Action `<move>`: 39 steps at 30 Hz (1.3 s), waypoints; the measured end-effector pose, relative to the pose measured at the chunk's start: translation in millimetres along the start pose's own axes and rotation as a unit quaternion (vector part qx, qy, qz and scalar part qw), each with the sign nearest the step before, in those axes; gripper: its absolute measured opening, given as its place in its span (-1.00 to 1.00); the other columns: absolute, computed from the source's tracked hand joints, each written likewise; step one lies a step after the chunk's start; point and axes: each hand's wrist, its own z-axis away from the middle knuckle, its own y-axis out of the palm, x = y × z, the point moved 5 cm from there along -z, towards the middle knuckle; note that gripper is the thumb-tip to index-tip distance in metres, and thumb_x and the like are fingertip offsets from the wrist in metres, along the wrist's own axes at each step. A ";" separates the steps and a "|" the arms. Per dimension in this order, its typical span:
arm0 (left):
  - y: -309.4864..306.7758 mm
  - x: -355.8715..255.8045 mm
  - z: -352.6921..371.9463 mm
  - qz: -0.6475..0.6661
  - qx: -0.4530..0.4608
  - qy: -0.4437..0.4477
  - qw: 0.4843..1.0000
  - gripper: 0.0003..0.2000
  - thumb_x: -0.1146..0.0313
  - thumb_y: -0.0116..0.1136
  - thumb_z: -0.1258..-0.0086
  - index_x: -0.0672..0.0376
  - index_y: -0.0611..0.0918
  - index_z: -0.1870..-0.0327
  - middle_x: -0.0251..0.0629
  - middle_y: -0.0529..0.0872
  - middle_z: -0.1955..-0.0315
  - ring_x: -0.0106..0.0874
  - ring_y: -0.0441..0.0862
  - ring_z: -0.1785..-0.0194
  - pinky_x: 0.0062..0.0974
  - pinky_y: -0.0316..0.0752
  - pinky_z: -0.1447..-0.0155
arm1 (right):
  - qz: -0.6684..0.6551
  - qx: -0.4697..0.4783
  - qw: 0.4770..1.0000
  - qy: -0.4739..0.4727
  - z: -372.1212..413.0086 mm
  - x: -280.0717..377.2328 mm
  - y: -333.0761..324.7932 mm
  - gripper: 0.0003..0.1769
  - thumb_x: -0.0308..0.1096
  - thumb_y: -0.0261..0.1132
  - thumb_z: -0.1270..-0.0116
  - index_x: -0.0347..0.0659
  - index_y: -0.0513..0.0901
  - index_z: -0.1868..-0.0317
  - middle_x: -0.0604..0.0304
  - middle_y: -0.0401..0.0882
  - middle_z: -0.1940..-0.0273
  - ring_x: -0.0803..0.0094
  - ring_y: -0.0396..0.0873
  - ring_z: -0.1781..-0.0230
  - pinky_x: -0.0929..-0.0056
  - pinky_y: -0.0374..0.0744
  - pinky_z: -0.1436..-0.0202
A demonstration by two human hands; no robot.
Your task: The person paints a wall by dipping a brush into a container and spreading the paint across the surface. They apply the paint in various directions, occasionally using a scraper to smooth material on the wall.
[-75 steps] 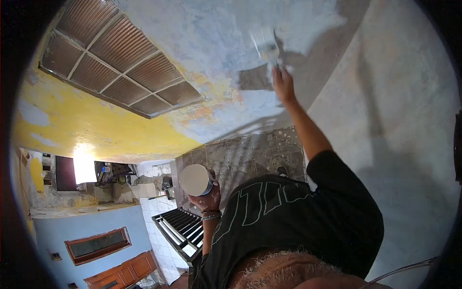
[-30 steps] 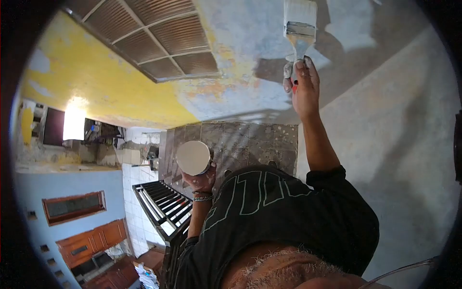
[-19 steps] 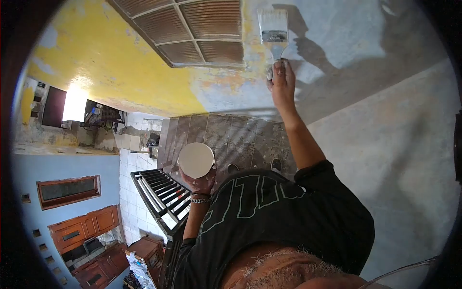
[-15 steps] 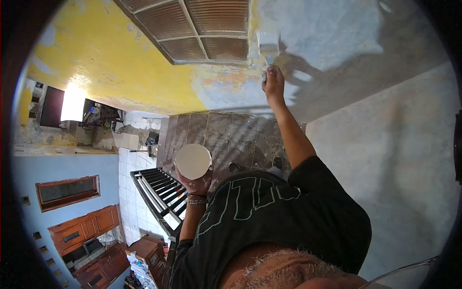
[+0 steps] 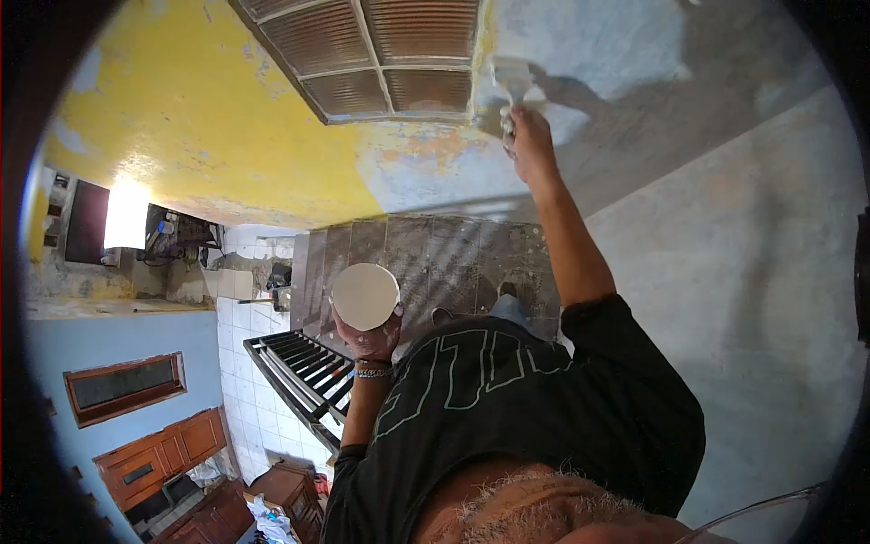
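Note:
My left hand (image 5: 370, 341) is closed around the underside of a round tub (image 5: 365, 296), held in front of my body. A smooth off-white surface, apparently paint, fills its top; the tub's sides are mostly hidden. Pale smears mark the fingers, and a bracelet circles the wrist. With the arm stretched up, my right hand (image 5: 533, 143) grips the handle of a wide, flat paintbrush (image 5: 514, 76). Its slightly blurred head is against or close to the patchy pale wall (image 5: 598, 41), right of the window (image 5: 421, 41). Whitish streaks lie around it.
Yellow paint (image 5: 199, 118) covers the wall's left part. Another grey wall (image 5: 671, 263) closes the right side. A dark metal railing (image 5: 304, 372) stands by my left arm. Below are dark floor tiles (image 5: 435, 254), with white tiles (image 5: 245, 363) farther left. Wooden furniture (image 5: 281, 494) stands at lower left.
My right hand and the paintbrush have shifted slightly right in view, with the brush head a little lower. The tub stays in my left hand. My view has turned slightly, and one foot has moved.

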 end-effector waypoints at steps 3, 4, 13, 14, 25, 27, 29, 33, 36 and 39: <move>-9.9 -0.1 -8.8 -0.080 -0.024 0.064 0.994 -0.46 -0.18 -0.21 -0.27 0.08 0.44 -0.03 -0.23 0.55 0.17 -0.28 0.58 0.23 -0.34 0.56 0.31 | -0.011 0.030 0.994 -0.100 24.5 53.7 25.8 -0.80 -0.20 0.06 -0.37 -0.12 0.46 0.35 0.39 0.29 0.60 0.70 0.14 0.76 0.67 0.08 0.75; -0.8 2.1 -5.7 -0.057 -0.021 0.041 0.997 -0.44 -0.21 -0.22 -0.26 0.08 0.45 -0.02 -0.24 0.55 0.17 -0.28 0.57 0.23 -0.33 0.56 0.32 | -0.009 0.033 0.994 -0.100 28.5 64.4 31.0 -0.80 -0.20 0.06 -0.37 -0.12 0.46 0.35 0.39 0.29 0.60 0.70 0.14 0.76 0.67 0.08 0.75; 0.3 8.4 -7.2 -0.026 0.004 0.021 0.999 -0.44 -0.21 -0.20 -0.26 0.09 0.44 -0.05 -0.29 0.53 0.11 -0.29 0.54 0.11 -0.27 0.54 0.18 | 0.432 -0.151 0.835 -0.307 -38.6 -60.9 -27.4 -0.64 -0.18 -0.06 -0.35 -0.36 0.44 0.36 -0.21 0.45 0.46 -0.14 0.44 0.39 0.09 0.36 0.31; -7.0 9.2 -5.5 -0.035 0.012 0.021 0.999 -0.44 -0.19 -0.18 -0.27 0.09 0.42 -0.06 -0.30 0.53 0.10 -0.29 0.52 0.06 -0.25 0.53 0.12 | 0.420 -0.114 0.871 -0.230 -26.9 -76.0 -34.0 -0.63 -0.17 -0.05 -0.35 -0.38 0.43 0.37 -0.17 0.46 0.47 -0.09 0.45 0.39 0.11 0.37 0.29; -26.1 -6.6 -2.0 -0.204 -0.041 0.118 0.971 -0.42 -0.09 -0.09 -0.16 0.07 0.35 -0.15 -0.18 0.46 -0.05 -0.21 0.48 -0.06 -0.26 0.55 0.17 | 0.045 -0.146 0.979 0.132 -21.1 -125.5 -97.3 -0.77 -0.17 0.09 -0.28 -0.03 0.42 0.50 0.37 0.25 0.71 0.57 0.13 0.87 0.55 0.09 0.84; -37.5 -0.3 -5.2 -0.041 -0.069 0.049 0.996 -0.40 -0.09 -0.06 -0.14 0.07 0.35 -0.17 -0.18 0.46 -0.06 -0.20 0.47 -0.07 -0.25 0.55 0.15 | 0.013 -0.089 0.994 0.067 -3.6 -42.6 -59.7 -0.78 -0.20 0.08 -0.31 -0.07 0.43 0.47 0.38 0.30 0.67 0.62 0.16 0.83 0.61 0.09 0.83; -65.1 -0.7 -15.6 -0.067 -0.032 0.061 0.995 -0.35 -0.15 -0.02 -0.09 0.04 0.35 -0.18 -0.18 0.45 -0.08 -0.19 0.45 -0.10 -0.26 0.54 0.12 | -0.004 -0.072 0.996 0.048 7.4 -7.9 -51.4 -0.78 -0.20 0.07 -0.32 -0.09 0.43 0.45 0.38 0.30 0.64 0.64 0.18 0.80 0.64 0.08 0.82; -63.0 -1.0 -18.5 -0.267 -0.036 0.125 0.955 -0.32 -0.19 -0.01 -0.06 0.01 0.35 -0.20 -0.17 0.43 -0.10 -0.16 0.44 -0.11 -0.27 0.54 0.11 | 0.001 -0.034 0.993 -0.113 23.5 44.7 -43.8 -0.73 -0.13 0.07 -0.33 -0.15 0.47 0.37 0.38 0.29 0.60 0.65 0.18 0.71 0.66 0.14 0.73; -56.3 -3.9 -17.8 -0.255 -0.031 0.117 0.959 -0.30 -0.20 0.00 -0.05 0.01 0.34 -0.20 -0.16 0.42 -0.12 -0.15 0.43 -0.12 -0.26 0.54 0.12 | 0.017 -0.077 0.992 -0.102 1.3 7.4 -62.6 -0.70 -0.12 0.07 -0.34 -0.18 0.48 0.36 0.32 0.34 0.58 0.57 0.27 0.66 0.59 0.21 0.68; -29.7 5.4 -7.0 -0.022 -0.040 0.007 0.999 -0.29 -0.21 -0.01 -0.06 0.02 0.33 -0.22 -0.15 0.40 -0.14 -0.15 0.41 -0.14 -0.26 0.54 0.11 | 0.190 -0.152 0.955 -0.167 -45.1 -74.5 -110.8 -0.65 -0.10 0.03 -0.36 -0.22 0.47 0.41 0.25 0.39 0.59 0.47 0.35 0.63 0.47 0.30 0.60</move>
